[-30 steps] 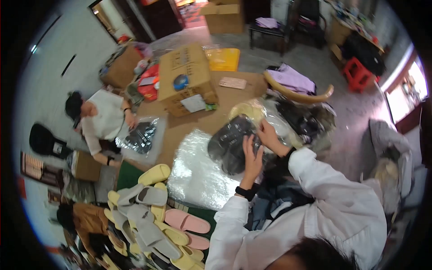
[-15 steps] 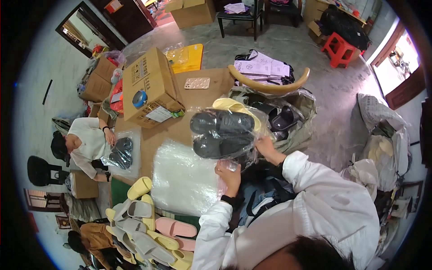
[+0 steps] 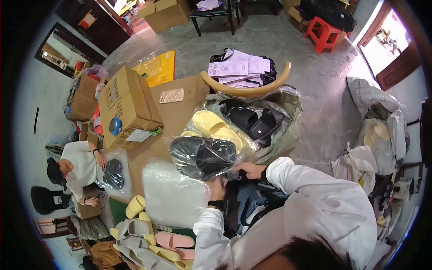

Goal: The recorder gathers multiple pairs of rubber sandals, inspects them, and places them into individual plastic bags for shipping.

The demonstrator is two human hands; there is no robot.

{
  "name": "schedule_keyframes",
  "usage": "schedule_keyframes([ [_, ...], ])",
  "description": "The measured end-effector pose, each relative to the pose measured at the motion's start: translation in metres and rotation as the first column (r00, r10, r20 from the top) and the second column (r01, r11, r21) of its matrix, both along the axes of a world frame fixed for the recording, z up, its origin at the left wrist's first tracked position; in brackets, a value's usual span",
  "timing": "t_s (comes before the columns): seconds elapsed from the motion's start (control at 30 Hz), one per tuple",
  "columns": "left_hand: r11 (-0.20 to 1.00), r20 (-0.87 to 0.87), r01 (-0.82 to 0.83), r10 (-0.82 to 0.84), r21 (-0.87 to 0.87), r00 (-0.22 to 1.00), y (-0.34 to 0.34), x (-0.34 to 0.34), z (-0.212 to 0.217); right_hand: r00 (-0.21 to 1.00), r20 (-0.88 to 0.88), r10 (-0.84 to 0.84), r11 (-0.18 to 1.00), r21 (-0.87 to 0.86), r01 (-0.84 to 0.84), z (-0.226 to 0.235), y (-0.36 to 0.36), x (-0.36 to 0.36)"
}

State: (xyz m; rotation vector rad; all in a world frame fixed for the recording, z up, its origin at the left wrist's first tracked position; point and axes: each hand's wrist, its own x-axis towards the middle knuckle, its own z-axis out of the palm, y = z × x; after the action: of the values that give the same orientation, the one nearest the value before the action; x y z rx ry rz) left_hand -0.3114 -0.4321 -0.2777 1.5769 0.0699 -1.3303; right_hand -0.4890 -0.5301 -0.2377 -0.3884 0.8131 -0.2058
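Cluttered packing room, brown desk: mid-bagging, left hand and right hand both pinching clear bag of black slippers held above desk edge; probably next, setting down beside yellow slippers.

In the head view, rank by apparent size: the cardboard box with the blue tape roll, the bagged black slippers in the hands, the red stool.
1. Cardboard box, largest.
2. Bagged black slippers, smaller, though nearer the camera, so true size is unsure.
3. Red stool, smallest, but farthest away.
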Motion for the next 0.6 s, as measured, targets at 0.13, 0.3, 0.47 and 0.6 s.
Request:
schedule_keyframes([
  [0.13,0.997,-0.166,-0.073,0.066,-0.033,0.984,-0.005,-0.007,0.019,0.964,0.22,-0.15,0.969,0.227,0.099,-0.027,0.01,0.012],
  [0.3,0.984,-0.237,0.149,-0.167,-0.092,0.957,-0.01,-0.027,0.075,0.985,0.034,-0.171,0.957,-0.231,0.174,0.034,0.0,0.023],
  [0.47,0.926,-0.305,0.121,-0.238,-0.358,0.922,-0.03,-0.044,0.103,0.944,-0.1,-0.315,0.779,-0.596,0.197,0.081,-0.034,-0.001],
  [0.6,0.851,-0.273,0.255,-0.408,-0.458,0.871,-0.068,-0.048,0.122,0.916,-0.111,-0.385,0.568,-0.811,0.14,0.149,-0.082,-0.038],
])
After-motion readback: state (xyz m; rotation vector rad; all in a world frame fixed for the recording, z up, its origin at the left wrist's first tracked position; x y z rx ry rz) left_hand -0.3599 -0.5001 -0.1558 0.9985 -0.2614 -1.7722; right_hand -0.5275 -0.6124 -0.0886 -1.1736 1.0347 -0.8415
